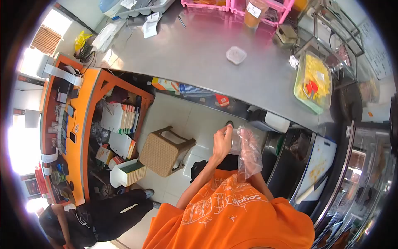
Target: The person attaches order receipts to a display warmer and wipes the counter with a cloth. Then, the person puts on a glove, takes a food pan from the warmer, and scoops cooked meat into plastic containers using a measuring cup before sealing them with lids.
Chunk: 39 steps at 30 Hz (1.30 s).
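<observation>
Near the middle of the view my left hand (222, 144) is closed at the edge of a small clear plastic container (235, 142), its fingers bent together. My right hand (249, 145) is inside a clear plastic bag (250, 161) that covers it to the wrist, and it touches the container's other side. Both hands are in front of my orange shirt, below the steel counter's edge. A small lidded tub (236, 55) with pale contents sits on the counter.
The steel counter (186, 54) spans the top, with pink baskets (265, 10) and a tub of yellow food (317, 79). A brown stool (163, 152) stands on the floor. A person in dark clothes (112, 211) is at lower left. A knife (311, 189) lies at right.
</observation>
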{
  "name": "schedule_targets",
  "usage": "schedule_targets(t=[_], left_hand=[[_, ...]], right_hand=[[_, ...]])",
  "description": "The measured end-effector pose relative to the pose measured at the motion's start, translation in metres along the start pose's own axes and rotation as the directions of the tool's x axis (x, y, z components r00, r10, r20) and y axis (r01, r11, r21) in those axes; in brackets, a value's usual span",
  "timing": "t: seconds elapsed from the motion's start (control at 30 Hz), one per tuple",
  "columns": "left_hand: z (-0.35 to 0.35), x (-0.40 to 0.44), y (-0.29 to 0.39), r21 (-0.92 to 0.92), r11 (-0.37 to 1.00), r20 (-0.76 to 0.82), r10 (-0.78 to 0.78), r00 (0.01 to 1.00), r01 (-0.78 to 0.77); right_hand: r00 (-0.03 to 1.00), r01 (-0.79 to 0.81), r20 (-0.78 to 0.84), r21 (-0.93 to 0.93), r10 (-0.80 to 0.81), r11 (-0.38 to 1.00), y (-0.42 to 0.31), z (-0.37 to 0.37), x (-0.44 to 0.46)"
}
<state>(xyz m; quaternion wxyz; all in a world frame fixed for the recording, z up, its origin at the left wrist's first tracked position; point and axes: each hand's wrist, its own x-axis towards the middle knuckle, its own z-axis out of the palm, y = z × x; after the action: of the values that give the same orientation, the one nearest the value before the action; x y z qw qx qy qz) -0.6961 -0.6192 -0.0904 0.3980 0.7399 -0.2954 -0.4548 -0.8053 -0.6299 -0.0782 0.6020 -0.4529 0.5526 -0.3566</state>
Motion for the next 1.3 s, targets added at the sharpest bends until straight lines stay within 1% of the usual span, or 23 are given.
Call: schedule_targets(t=[0.07,0.13,0.17,0.2,0.27,0.33,0.37,0.4,0.43,0.47,0.5,0.53,0.57,0.63,0.67,0.77,0.83,0.93,0.97,1.03,1.17,1.23,1.3], left_hand=[[-0.001,0.029,0.023,0.023,0.999,0.009,-0.025,1.000,0.025],[0.001,0.056,0.050,0.086,0.995,-0.037,0.057,0.998,-0.054],[0.004,0.067,0.059,0.112,0.990,-0.054,0.087,0.995,-0.080],[0.011,0.082,0.056,0.129,0.968,-0.099,0.227,0.969,-0.213],[0.007,0.098,0.079,0.105,0.985,0.040,0.132,0.990,-0.136],[0.005,0.127,0.097,0.104,0.991,0.174,0.060,0.983,-0.079],[0.007,0.136,0.100,-0.022,0.992,0.217,0.126,0.968,-0.124],[0.008,0.146,0.105,-0.151,0.974,0.250,0.201,0.947,-0.167],[0.008,0.156,0.111,-0.279,0.939,0.275,0.277,0.921,-0.200],[0.002,0.167,0.116,-0.357,0.933,0.447,0.216,0.868,-0.048],[0.002,0.175,0.115,-0.374,0.920,0.492,0.307,0.814,-0.120],[0.001,0.184,0.114,-0.395,0.898,0.533,0.395,0.748,-0.192],[0.002,0.192,0.115,-0.423,0.867,0.567,0.480,0.669,-0.262],[-0.001,0.202,0.137,-0.250,0.817,0.589,0.554,0.589,-0.519],[-0.002,0.207,0.148,-0.163,0.751,0.603,0.589,0.538,-0.639],[0.003,0.218,0.163,-0.058,0.713,0.569,0.598,0.564,-0.698],[0.003,0.230,0.170,-0.046,0.692,0.583,0.604,0.543,-0.721],[0.003,0.246,0.172,-0.046,0.643,0.581,0.640,0.503,-0.764],[0.002,0.250,0.171,-0.047,0.625,0.576,0.654,0.490,-0.779],[0.004,0.254,0.166,-0.070,0.688,0.579,0.618,0.532,-0.723],[0.007,0.256,0.163,-0.128,0.777,0.583,0.562,0.587,-0.616],[-0.004,0.267,0.174,-0.190,0.781,0.669,0.547,0.504,-0.595],[-0.018,0.276,0.188,-0.234,0.767,0.725,0.547,0.419,-0.597]], right_hand=[[1.000,0.016,0.017,-0.041,-0.016,0.999,-0.012,0.001,0.031],[0.994,0.107,-0.003,-0.136,-0.108,0.985,-0.037,0.003,0.061],[0.991,0.134,0.023,-0.121,-0.132,0.984,-0.050,0.002,0.077],[0.989,0.146,0.047,-0.113,-0.141,0.983,-0.068,0.002,0.090],[0.990,0.127,0.081,-0.105,-0.119,0.986,-0.067,-0.006,0.118],[0.990,0.140,0.002,-0.150,-0.141,0.979,-0.082,-0.004,0.139],[0.987,0.149,-0.041,-0.171,-0.158,0.974,-0.089,-0.003,0.149],[0.993,0.095,-0.064,-0.109,-0.103,0.990,-0.093,-0.005,0.161],[0.990,0.112,-0.073,-0.094,-0.119,0.989,-0.097,-0.006,0.172],[0.988,0.124,-0.085,-0.081,-0.131,0.989,-0.101,-0.008,0.179],[0.985,0.136,-0.097,-0.068,-0.142,0.988,-0.108,-0.010,0.184],[0.998,0.010,-0.058,0.130,-0.002,0.991,-0.123,-0.009,0.188],[0.996,-0.006,-0.089,0.181,0.022,0.984,-0.131,-0.007,0.192],[0.987,-0.023,-0.146,0.282,0.066,0.959,-0.141,-0.003,0.199],[0.988,0.013,-0.156,0.242,0.025,0.970,-0.141,-0.004,0.204],[0.980,0.111,-0.178,0.131,-0.087,0.985,-0.147,-0.002,0.217],[0.972,0.149,-0.191,0.070,-0.134,0.986,-0.163,0.004,0.221],[0.952,0.181,-0.278,0.173,-0.128,0.968,-0.153,0.012,0.232],[0.945,0.176,-0.303,0.155,-0.122,0.972,-0.153,0.014,0.234],[0.930,0.163,-0.351,0.124,-0.110,0.979,-0.157,0.020,0.237],[0.940,0.127,-0.317,-0.021,-0.127,0.992,-0.162,0.015,0.243],[0.954,0.126,-0.257,-0.124,-0.155,0.984,-0.159,0.009,0.246],[0.983,0.105,-0.153,-0.015,-0.106,0.994,-0.171,0.005,0.250]])
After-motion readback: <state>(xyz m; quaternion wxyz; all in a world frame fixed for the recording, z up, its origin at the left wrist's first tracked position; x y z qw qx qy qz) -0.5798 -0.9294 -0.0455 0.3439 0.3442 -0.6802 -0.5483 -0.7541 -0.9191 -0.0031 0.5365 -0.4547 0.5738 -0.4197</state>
